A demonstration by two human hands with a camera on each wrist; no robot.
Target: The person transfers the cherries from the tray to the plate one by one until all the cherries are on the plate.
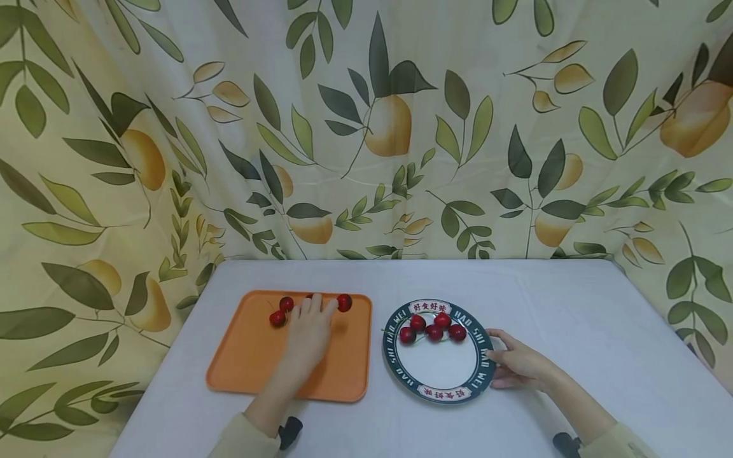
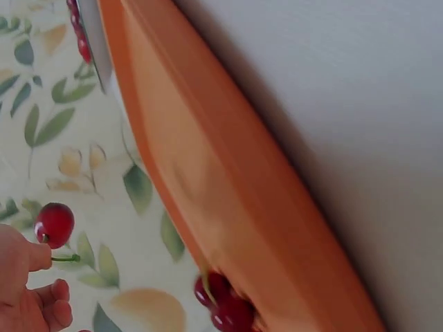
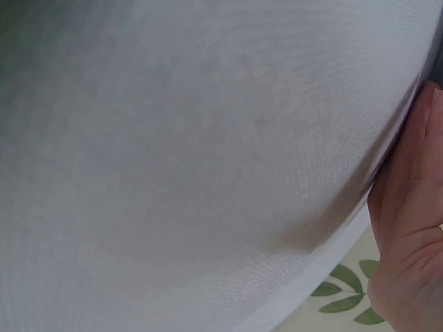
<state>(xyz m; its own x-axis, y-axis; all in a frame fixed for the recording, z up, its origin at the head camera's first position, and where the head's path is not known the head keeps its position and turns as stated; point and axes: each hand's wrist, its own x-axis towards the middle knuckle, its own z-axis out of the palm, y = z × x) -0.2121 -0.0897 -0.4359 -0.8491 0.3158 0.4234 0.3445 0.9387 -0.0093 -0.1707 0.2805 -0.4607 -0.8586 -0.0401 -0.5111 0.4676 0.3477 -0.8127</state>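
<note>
My left hand (image 1: 309, 331) reaches over the orange tray (image 1: 246, 356) and holds a dark red cherry (image 1: 344, 302) at its thumb side. In the left wrist view this cherry (image 2: 54, 225) hangs clear of the tray, its green stem at the thumb. Another cherry shows partly behind the fingertips. Two more cherries (image 1: 278, 318) lie on the tray just left of the hand. My right hand (image 1: 518, 362) grips the right rim of the round plate (image 1: 395, 372), thumb on top and fingers below. Several cherries (image 1: 434, 333) sit on the plate's far half.
The tray and plate stand side by side on a white-covered table (image 1: 515, 280), a narrow gap between them. Behind the table hangs a leaf-and-fruit patterned cloth (image 1: 366, 191). Dark wrist straps (image 1: 290, 432) show at the sleeves.
</note>
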